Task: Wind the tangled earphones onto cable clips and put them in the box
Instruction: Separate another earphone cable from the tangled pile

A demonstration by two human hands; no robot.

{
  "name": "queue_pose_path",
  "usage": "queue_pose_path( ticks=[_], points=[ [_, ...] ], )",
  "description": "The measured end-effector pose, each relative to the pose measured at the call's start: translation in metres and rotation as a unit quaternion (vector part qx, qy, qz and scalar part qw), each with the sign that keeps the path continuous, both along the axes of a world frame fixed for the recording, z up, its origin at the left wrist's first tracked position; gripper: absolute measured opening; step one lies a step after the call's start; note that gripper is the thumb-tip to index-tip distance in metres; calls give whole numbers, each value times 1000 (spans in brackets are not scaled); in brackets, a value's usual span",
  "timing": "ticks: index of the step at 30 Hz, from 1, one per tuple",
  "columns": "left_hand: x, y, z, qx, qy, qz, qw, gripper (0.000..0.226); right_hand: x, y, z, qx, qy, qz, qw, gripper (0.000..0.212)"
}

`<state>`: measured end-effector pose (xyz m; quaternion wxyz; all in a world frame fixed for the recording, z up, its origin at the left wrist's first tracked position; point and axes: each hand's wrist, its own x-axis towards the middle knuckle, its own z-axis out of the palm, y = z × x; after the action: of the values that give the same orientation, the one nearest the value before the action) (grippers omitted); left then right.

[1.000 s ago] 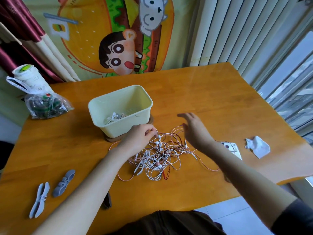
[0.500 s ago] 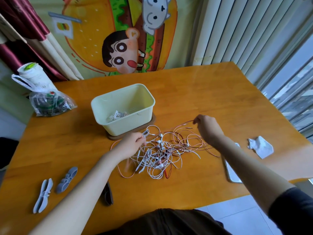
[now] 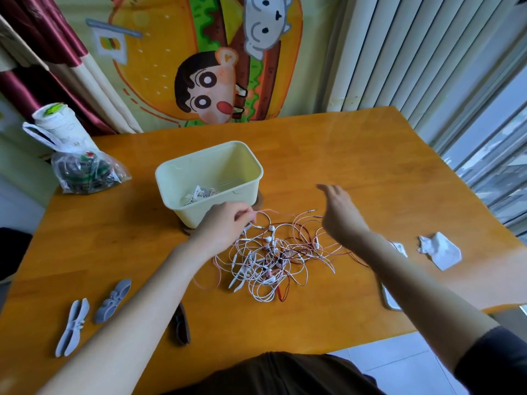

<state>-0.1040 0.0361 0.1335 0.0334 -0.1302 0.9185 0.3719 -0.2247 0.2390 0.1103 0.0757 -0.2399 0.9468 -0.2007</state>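
A tangle of white, pink and dark red earphones (image 3: 273, 260) lies on the wooden table (image 3: 356, 166) in front of a pale yellow box (image 3: 211, 181). The box holds a small white wound bundle (image 3: 199, 193). My left hand (image 3: 225, 226) pinches a pink cable at the tangle's upper left, right by the box's front wall. My right hand (image 3: 339, 212) hovers over the tangle's right side with fingers relaxed, holding nothing. Two grey cable clips (image 3: 72, 323) (image 3: 112, 300) lie at the near left; a dark clip (image 3: 181, 323) lies partly under my left forearm.
A plastic bag (image 3: 82, 172) with a white roll stands at the far left. A crumpled white paper (image 3: 440, 250) lies at the right. A phone (image 3: 392, 297) shows partly under my right forearm, near the table's front edge.
My right hand let go of the cable it was pulling to the right and opened above the tangle. My left hand shifted up toward the box, still on a cable.
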Motion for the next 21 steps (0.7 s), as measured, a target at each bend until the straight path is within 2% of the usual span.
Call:
queue_pose_path(
  ticks=[3,4,7,9,11,14,17,19,21],
  points=[
    [-10,16,16,-6,60,-18,998,20,38,-39,24,-120,1,178,977,63],
    [-13,19,19,-3,77,-17,997,19,44,-45,26,-139,2,205,969,54],
    [-13,20,15,15,92,-21,995,20,44,-46,28,-163,-38,201,965,18],
    [-10,14,4,28,65,-19,997,18,35,-39,21,-159,-24,169,972,17],
    [-3,6,-10,31,21,-8,999,17,21,-29,11,-144,-4,91,985,22],
    [12,-11,-41,1,-75,7,997,25,-9,-3,-4,-92,-3,-45,995,27],
    [31,-32,-71,-30,-178,11,984,33,-33,30,-16,-38,-21,-146,988,31],
    [37,-38,-78,-27,-193,15,981,35,-36,45,-23,6,-39,-184,982,32],
    [36,-35,-75,-21,-172,13,985,35,-33,49,-29,86,-52,-172,980,34]
  ],
)
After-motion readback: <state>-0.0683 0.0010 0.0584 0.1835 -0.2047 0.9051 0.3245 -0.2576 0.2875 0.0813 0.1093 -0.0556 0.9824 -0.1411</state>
